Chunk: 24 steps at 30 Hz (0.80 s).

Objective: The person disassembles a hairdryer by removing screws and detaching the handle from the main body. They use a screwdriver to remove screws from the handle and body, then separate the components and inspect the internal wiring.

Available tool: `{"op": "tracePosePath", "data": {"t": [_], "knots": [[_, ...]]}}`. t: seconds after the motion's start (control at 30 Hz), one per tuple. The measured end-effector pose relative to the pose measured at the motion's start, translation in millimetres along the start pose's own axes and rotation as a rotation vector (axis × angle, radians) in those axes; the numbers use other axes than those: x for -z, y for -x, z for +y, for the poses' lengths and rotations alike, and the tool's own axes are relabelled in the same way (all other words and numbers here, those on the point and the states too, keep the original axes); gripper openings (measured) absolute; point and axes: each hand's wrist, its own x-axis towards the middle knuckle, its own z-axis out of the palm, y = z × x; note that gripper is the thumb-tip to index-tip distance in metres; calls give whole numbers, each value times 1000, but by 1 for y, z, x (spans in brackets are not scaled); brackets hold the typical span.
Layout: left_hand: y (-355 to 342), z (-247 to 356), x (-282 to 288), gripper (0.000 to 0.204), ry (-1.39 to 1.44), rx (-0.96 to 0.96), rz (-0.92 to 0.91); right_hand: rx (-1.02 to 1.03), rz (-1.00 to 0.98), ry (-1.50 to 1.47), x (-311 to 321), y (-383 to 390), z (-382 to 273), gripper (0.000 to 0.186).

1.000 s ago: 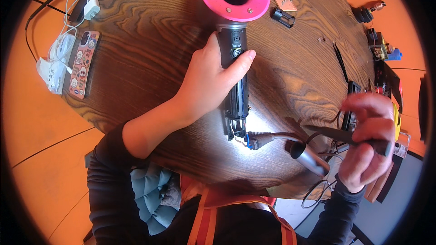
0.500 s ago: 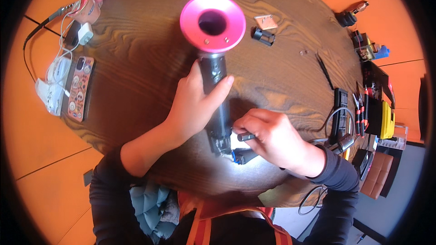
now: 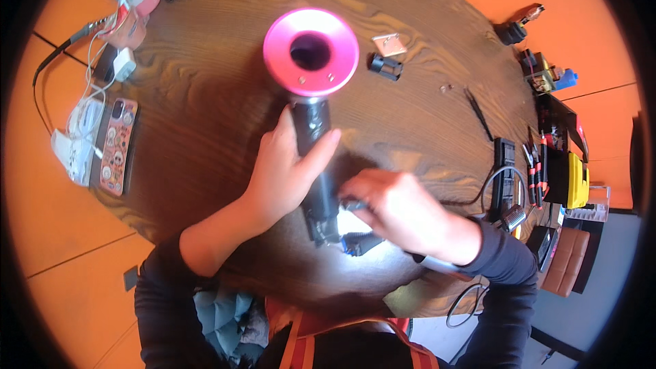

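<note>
My left hand is wrapped round the dark handle of a hair dryer whose round head is bright pink. The pink head points away from me, and the handle's lower end lies nearest my body. Close beside that lower end, my right hand is closed on a short dark rod-shaped tool, blurred and mostly hidden by the fingers. Just below the right hand, a small dark part with blue wires sits at the handle's end.
On the wooden table a black frame piece and a flat copper-coloured piece lie beyond the dryer. Tweezers, a black case and pliers lie right. A phone and white cables lie left.
The view has shifted slightly, so the table things sit lower and a little left. My right hand has turned at the handle, and the tool's end shows less. The left grip stays.
</note>
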Motion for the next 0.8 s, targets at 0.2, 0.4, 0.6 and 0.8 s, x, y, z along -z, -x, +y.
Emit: {"op": "tracePosePath", "data": {"t": [0.2, 0.4, 0.6, 0.8], "knots": [[0, -2, -1, 34, 15, -8, 2, -11, 132, 45, 28, 0, 15, 16], [-1, 2, -1, 35, -14, 17, 2, -14, 28, 79, 7, 4, 10, 21], [-1, 2, 0, 36, -4, 36, -11, -39, -53, 112, -7, 0, 4, 18], [0, 1, 1, 37, -19, 15, -8, -48, 2, 16, -7, -3, -2, 12]]}}
